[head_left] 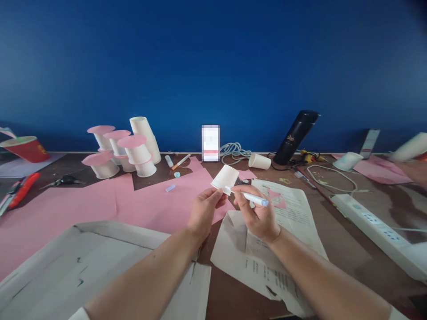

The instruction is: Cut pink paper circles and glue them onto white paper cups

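My left hand (204, 211) is closed around the rim of a white paper cup (225, 176), which it holds tilted above the table. In my right hand (259, 221) is a white marker (252, 198) with a pale blue end, gripped like a pen. Its tip meets or nearly meets the cup's lower edge; the exact contact is too small to make out. Under my hands lie pink paper (160, 204) and printed sheets (293, 213). A large white sheet (110, 266) with dark marks is under my left forearm.
Paper cups with pink discs (133, 142) stand stacked at the left, by a box cutter (20, 193), keys (63, 180) and a red cup (28, 149). A phone (211, 143), a black bottle (295, 138) and a power strip (373, 222) are also there. Another person's hand (413, 171) shows at right.
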A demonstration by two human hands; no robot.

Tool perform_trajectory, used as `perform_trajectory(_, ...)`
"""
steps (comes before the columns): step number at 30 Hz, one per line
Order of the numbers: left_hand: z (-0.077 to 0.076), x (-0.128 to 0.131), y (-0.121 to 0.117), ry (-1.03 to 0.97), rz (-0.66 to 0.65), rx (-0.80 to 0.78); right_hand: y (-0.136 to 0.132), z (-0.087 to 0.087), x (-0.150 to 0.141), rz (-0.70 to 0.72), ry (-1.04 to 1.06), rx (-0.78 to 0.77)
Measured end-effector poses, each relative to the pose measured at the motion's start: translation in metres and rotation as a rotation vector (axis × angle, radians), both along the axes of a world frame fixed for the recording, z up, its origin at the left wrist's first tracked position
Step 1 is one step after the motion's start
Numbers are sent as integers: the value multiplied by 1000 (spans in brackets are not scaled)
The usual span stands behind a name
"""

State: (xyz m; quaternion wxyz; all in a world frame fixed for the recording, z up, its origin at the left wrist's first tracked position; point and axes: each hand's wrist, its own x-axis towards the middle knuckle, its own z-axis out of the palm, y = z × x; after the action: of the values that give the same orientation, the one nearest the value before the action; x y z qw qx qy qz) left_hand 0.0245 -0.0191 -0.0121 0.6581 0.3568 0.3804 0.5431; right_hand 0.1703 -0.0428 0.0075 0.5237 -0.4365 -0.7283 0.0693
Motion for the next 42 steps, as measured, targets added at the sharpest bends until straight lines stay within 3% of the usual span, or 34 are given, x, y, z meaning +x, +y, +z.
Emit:
perform_trajectory(4,2,0,-1,56,-2,-9,1,2,0,-46,0,25)
perform_trajectory(9,4,0,-1,98,-8,3,1,1,0,15,-15,11)
perform_trajectory(22,7,1,-3,139,10,11,1,2,0,-31,-9,46)
perform_trajectory(35,10,2,-4,165,15,16,2,5,0,9,-57,124)
perform_trajectory(42,9,2,-4,151,-1,7,3,-1,-1,26,-35,67)
